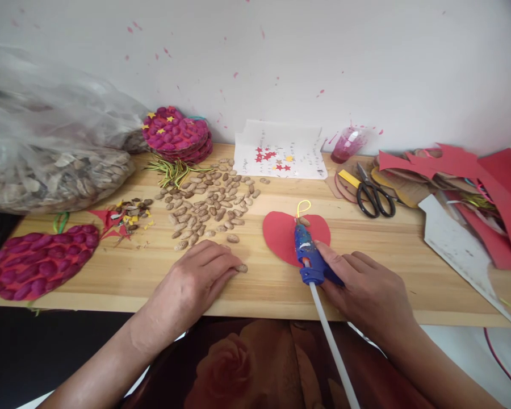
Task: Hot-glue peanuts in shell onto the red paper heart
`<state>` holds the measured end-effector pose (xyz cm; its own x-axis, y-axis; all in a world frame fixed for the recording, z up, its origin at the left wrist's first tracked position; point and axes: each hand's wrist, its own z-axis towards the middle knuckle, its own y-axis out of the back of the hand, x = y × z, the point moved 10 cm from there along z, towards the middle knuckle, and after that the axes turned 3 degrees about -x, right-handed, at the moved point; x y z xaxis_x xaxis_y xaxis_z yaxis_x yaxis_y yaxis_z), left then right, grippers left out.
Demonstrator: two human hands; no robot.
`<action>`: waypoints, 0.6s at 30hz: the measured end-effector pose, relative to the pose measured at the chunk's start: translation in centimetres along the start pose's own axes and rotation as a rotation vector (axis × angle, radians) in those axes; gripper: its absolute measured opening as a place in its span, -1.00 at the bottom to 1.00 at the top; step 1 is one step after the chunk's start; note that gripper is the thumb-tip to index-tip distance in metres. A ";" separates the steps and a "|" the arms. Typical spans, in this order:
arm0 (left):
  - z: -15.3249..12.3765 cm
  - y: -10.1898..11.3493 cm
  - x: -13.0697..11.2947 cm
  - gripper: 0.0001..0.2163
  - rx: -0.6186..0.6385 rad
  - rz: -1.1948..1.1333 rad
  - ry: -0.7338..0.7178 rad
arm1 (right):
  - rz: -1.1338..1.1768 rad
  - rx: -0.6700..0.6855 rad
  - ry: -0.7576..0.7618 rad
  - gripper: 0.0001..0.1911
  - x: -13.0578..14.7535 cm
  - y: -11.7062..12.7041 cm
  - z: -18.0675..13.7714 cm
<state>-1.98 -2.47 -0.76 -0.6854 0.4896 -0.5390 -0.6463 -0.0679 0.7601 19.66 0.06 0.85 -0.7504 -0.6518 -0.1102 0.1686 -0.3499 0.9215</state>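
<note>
My right hand (pixel 361 278) is wrapped round a blue hot glue gun (pixel 307 250) with a long white glue stick (pixel 332 341) sticking out of its back. The gun's nozzle lies over a red paper heart-like cutout (pixel 276 236) that has a yellow loop (pixel 305 207) at its top. One brown speckled bean (pixel 304 221) rests on the cutout near the nozzle. Between its fingertips my left hand (pixel 196 275) pinches another speckled bean (pixel 242 268), just above the table. Many loose beans (pixel 213 210) spread out beyond that hand.
Purple bean-covered pieces lie at left (pixel 42 261) and in a stack (pixel 176 133) at the back. A plastic bag (pixel 55 170) fills the back left. Paper with stars (pixel 281 150), a stained cup (pixel 347 145), black scissors (pixel 375 196) and red paper scraps (pixel 502 199) line the back and right.
</note>
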 end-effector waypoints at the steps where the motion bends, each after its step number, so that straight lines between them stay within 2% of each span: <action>1: 0.0 0.0 0.0 -0.83 -0.001 0.006 -0.002 | 0.003 0.004 0.000 -0.56 0.0 0.0 0.0; 18: 0.0 -0.1 -0.2 -0.83 0.023 0.023 0.008 | -0.035 0.067 0.004 -0.56 -0.4 -0.5 -0.5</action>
<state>-1.80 -2.57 -0.80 -0.7028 0.4815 -0.5237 -0.6221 -0.0588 0.7808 20.16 0.16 0.29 -0.7527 -0.6424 -0.1445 0.0989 -0.3272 0.9398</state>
